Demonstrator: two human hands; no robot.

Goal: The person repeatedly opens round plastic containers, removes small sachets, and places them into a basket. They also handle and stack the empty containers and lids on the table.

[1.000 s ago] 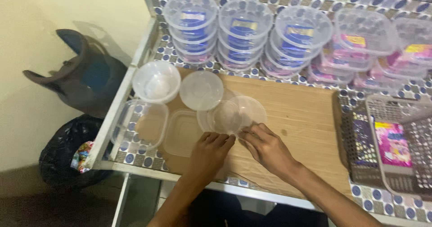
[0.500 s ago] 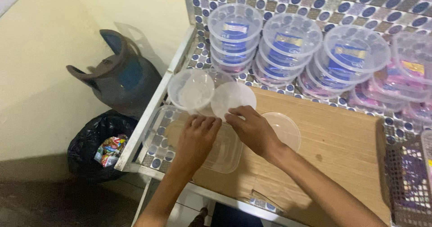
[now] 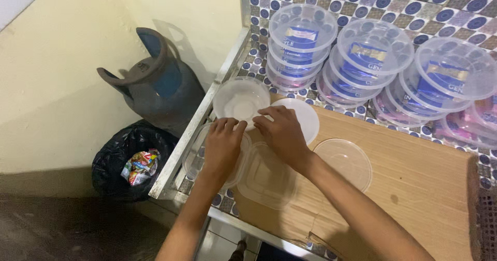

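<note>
Home kitchen or small food-prep corner. Counter covered in blue-and-brown patterned tile with a metal edge rail, wooden board laid on top at right. Stacks of clear round tubs with lids along the top of the frame, loose lids and empty tubs at center. Blue-grey gas cylinder on the floor at upper left against a cream wall. Black bin bag with wrappers inside, lower left, beside the counter. Dark floor along the bottom left.
</note>
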